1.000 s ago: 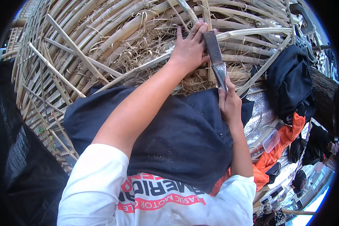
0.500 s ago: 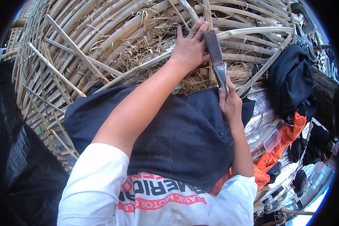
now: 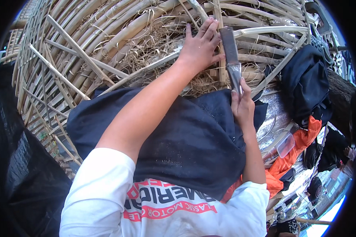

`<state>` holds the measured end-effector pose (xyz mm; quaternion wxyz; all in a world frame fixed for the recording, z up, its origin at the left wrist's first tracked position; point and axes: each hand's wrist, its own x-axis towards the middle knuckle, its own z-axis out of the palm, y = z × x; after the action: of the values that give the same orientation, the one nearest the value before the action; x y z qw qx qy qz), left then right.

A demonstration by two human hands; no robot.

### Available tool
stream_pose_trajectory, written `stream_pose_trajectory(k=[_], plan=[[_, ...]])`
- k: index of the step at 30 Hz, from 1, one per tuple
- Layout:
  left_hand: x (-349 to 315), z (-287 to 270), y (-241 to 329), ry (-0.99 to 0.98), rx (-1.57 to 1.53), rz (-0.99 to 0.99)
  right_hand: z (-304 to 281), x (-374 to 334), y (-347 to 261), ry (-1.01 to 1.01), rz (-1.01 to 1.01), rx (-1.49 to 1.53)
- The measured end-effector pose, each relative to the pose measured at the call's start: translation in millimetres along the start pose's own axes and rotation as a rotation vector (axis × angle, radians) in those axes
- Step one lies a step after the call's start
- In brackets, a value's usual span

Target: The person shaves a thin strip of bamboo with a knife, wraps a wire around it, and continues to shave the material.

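My right hand (image 3: 243,103) is closed round the handle end of a broad, dark-bladed knife (image 3: 229,44). Its squarish tip points away from me, and the blade lies along an upright bamboo strip (image 3: 221,63). To the left of the blade, my left hand (image 3: 199,46) has its fingers stretched and spread, the thumb reaching toward the strip. Whether its fingertips press on the strip or on the bamboo beneath cannot be made out. A dark cloth (image 3: 178,138) covers my lap below both hands.
Rows of bamboo poles (image 3: 134,35) spread ahead, with curled shavings (image 3: 146,57) among them. Loose split strips (image 3: 75,49) lean at the left beside black sheeting (image 3: 23,158). At the right are a dark garment (image 3: 306,83), an orange cloth (image 3: 283,164) and a clear plastic container (image 3: 285,145).
The knife has shifted slightly right and away from me, in my right hand. A gap now shows between the blade and my left fingers, which were right against it before.
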<state>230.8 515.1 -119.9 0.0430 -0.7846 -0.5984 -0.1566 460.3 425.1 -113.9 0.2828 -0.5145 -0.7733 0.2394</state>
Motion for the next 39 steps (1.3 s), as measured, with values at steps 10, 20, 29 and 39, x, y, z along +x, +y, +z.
stream_pose_trajectory(k=[10,20,29,39], plan=[[-0.5,-2.2,2.7,-0.019,0.006,-0.025,-8.2,-2.0,-5.4,0.064,-0.084,0.078],[-6.0,-2.2,4.5,-0.019,-0.052,-0.012,0.6,3.3,-0.7,0.103,-0.121,0.029],[-0.8,-4.3,4.5,-0.037,-0.062,-0.012,2.7,-4.4,7.7,0.062,-0.100,0.064],[-0.4,-3.2,1.8,0.014,-0.014,-0.009,-0.1,-0.3,4.4,-0.106,0.003,-0.133]])
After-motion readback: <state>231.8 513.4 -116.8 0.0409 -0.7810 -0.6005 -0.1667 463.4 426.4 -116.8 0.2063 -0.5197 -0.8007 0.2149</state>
